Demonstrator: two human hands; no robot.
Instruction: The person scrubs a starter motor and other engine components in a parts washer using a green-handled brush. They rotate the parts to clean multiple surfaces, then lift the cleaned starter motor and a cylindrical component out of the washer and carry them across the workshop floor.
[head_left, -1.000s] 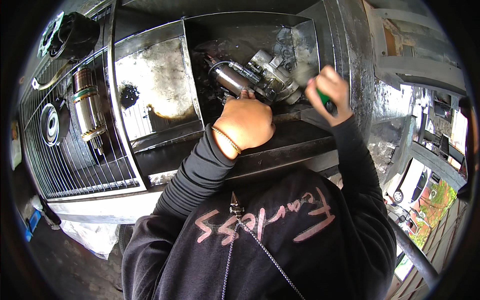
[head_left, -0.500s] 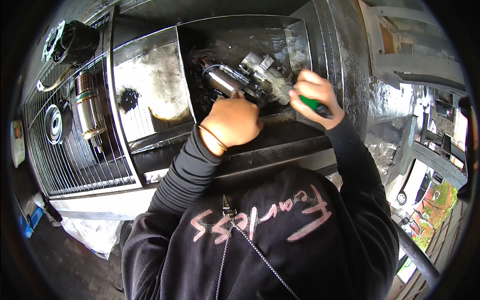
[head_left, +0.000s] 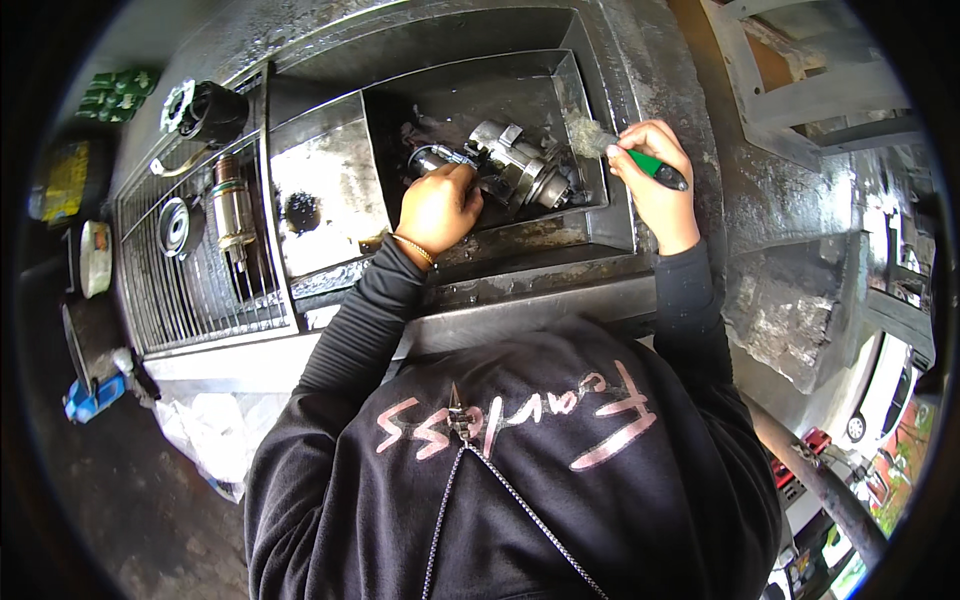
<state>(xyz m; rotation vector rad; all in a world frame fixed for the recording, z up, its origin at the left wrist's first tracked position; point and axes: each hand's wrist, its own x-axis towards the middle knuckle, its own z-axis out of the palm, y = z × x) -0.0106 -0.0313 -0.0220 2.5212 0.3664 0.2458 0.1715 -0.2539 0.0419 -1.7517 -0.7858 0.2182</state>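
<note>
Dark metal of the basin (head_left: pixel 480 90) appeared wet. Inside, the motor assembly (head_left: pixel 515 165) lay nearer the front edge than the back edge, right of the divider. Its housing was judged heavy, rigid and probably slippery; the cylinder suited a full grip, the thin fittings did not. Fingers of the left hand (head_left: pixel 437 208) covered the cylinder's left end; their closure could not be told. Fingers of the right hand (head_left: pixel 668 205) gripped a green-handled brush (head_left: pixel 648 164), likely light, near the right wall.
</note>
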